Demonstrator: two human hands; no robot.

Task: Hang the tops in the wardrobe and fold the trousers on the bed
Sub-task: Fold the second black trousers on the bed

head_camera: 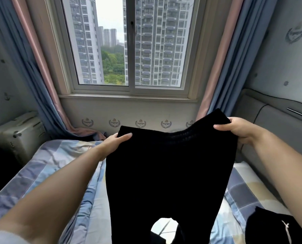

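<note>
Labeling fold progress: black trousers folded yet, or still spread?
Spread. The trousers hang full-length, left hand and right hand gripping the waistband above the bed.

Black trousers (166, 169) hang upright over the checked bed (62, 166), waistband spread wide on top and pinched at both corners, legs dropping out of view below.

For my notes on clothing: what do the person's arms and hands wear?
Both forearms are bare, and the left hand and right hand wear no gloves, rings or watch that I can see. Only a pale grey sleeve edge shows at the left upper arm.
</note>
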